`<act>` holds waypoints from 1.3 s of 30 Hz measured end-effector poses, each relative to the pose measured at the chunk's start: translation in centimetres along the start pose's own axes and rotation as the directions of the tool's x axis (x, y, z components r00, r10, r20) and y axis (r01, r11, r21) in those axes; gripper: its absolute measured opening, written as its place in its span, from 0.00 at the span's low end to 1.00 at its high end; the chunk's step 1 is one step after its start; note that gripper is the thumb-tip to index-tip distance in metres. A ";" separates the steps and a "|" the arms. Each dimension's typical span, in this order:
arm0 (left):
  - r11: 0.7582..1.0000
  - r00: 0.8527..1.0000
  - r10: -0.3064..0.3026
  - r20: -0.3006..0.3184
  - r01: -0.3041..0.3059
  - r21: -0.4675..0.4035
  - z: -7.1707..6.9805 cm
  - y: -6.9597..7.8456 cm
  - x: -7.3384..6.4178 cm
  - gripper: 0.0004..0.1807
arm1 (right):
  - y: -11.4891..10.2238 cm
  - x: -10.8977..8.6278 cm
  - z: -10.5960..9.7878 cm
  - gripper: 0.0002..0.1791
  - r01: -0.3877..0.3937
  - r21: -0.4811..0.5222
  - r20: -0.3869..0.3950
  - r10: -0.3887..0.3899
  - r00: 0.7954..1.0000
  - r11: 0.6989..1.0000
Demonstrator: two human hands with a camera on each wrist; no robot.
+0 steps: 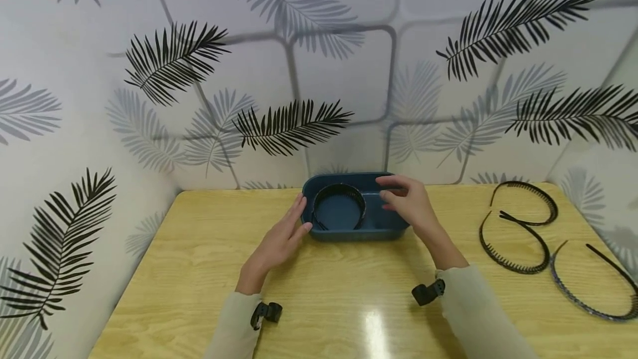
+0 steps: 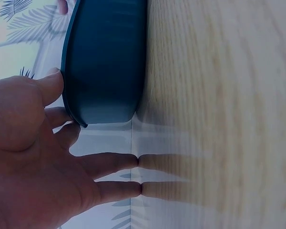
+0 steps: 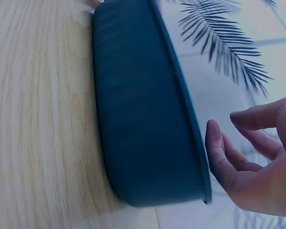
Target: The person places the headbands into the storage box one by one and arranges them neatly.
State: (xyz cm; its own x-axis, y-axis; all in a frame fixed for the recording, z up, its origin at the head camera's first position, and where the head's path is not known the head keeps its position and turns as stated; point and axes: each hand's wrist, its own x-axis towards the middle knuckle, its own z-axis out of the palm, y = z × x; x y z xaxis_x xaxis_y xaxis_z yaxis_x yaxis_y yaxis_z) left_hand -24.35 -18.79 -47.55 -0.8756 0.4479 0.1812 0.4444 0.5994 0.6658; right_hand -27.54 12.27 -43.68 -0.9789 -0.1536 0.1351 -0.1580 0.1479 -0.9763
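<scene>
- A blue tray (image 1: 359,235) was seen set on the bench (image 1: 209,270), long side parallel to the wall (image 1: 269,165) and centred before the person, a position judged suitable for reach by both hands.
- Black toothed headbands (image 1: 344,188) were found in the left half of the tray, lying as a ring; the exact count could not be made out. The right half was left bare inside, apart from the hand above it.
- Three more bands were noted on the right side of the bench, outside the tray: an upper black band (image 1: 552,202), a lower black band (image 1: 518,270) and a bluish patterned band (image 1: 578,301). They were spread loosely, probably for easy picking by the nearer arm.
- The left end of the tray was flanked by the left hand (image 1: 281,240). The thumb was laid against the rim and two fingertips were rested on the bench; the fingers were extended and spread, and no grip was formed. Steadying was inferred as the purpose.
- The right hand (image 1: 412,201) was held above the tray's right end, wrist brought in from the right. Its fingers were bent towards one another with a gap between, and nothing was held. Contact with the rim could not be confirmed.
- Both forearms were angled inward, sleeves (image 1: 478,303) pulled to the wrists.
</scene>
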 end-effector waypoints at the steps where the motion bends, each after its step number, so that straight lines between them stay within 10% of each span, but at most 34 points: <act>1: 1.000 1.000 -0.003 0.001 0.003 0.000 0.0 0.0 -0.1 0.33 | 0.0 -0.3 -0.3 0.18 0.006 0.005 0.000 -0.006 1.000 1.000; 20: 1.000 1.000 0.009 0.002 -0.009 0.012 0.1 0.4 -0.1 0.33 | -0.4 -6.1 -5.4 0.20 0.077 -0.043 -0.028 -0.078 0.997 0.996; 39: 1.000 1.000 -0.007 -0.011 0.007 0.012 0.4 0.0 -0.1 0.33 | 0.4 -6.9 -9.7 0.19 0.117 -0.183 -0.160 -0.147 0.976 0.976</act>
State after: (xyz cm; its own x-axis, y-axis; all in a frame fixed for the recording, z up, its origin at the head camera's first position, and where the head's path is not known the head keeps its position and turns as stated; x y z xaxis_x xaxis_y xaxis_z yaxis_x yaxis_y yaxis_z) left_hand -24.20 -18.57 -47.81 -0.8808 0.4361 0.1842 0.4400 0.6104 0.6587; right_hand -22.14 22.90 -43.33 -0.9530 -0.0148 0.3025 -0.2925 0.3048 -0.9064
